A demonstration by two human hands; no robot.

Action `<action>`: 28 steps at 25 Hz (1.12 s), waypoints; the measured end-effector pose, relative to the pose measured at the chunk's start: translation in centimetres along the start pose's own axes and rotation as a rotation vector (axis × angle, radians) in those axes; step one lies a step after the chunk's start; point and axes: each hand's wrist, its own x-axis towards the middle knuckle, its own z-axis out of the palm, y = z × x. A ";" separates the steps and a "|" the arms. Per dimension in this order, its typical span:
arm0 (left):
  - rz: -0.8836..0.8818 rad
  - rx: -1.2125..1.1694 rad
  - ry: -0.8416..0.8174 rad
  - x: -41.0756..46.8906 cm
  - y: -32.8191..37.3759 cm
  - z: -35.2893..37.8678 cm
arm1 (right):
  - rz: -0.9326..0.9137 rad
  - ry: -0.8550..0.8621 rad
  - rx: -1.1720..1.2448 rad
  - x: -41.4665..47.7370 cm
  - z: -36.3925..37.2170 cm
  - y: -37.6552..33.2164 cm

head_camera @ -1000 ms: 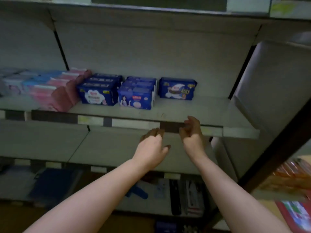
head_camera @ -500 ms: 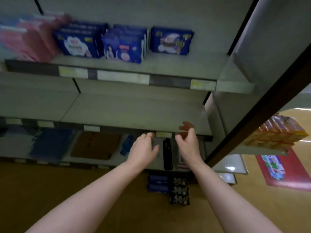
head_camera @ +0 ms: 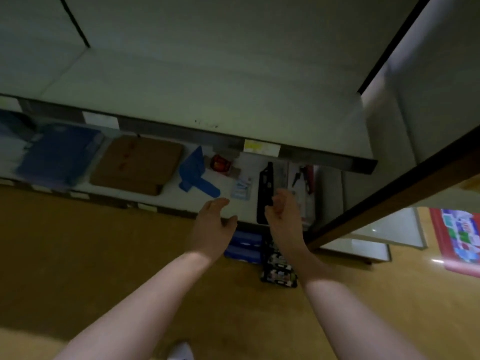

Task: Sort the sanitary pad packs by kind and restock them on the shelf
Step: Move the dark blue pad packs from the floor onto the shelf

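The shelf board [head_camera: 207, 94] looks like painted metal, pale, matt and smooth apart from a few dark scuffs near its front edge. Along that edge runs a dull dark strip [head_camera: 181, 132] carrying a yellow label [head_camera: 261, 147] and a white label [head_camera: 100, 120], both seemingly paper. Beneath the shelf board lie a flat brown sheet [head_camera: 137, 165] with the matt look of cardboard and a blue scoop-like piece [head_camera: 193, 172] that seems to be smooth plastic. Lower still, blue packs [head_camera: 245, 245] show a faint film sheen. The yellowish floor [head_camera: 78, 255] is smooth, and glossy where light glints on it.
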 end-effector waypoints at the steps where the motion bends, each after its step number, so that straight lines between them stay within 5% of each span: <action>1: 0.002 -0.021 0.023 0.3 -2.2 1.3 | 0.019 -0.018 -0.010 0.7 1.3 2.6; 7: -0.027 -0.071 -0.007 1.6 -15.8 9.9 | 0.151 -0.078 0.004 5.2 10.2 18.8; 14: 0.087 0.255 -0.166 6.5 -27.4 17.9 | 0.090 -0.171 -0.196 10.5 18.5 34.1; 17: 0.152 0.397 -0.255 8.6 -28.9 19.7 | 0.004 -0.256 -0.456 12.0 19.8 39.7; 21: 0.144 0.433 -0.259 9.3 -28.7 21.0 | -0.047 -0.466 -1.086 12.6 19.6 44.3; 28: 0.195 0.457 -0.284 8.6 -28.2 21.9 | -0.191 -0.424 -1.378 11.9 20.5 46.5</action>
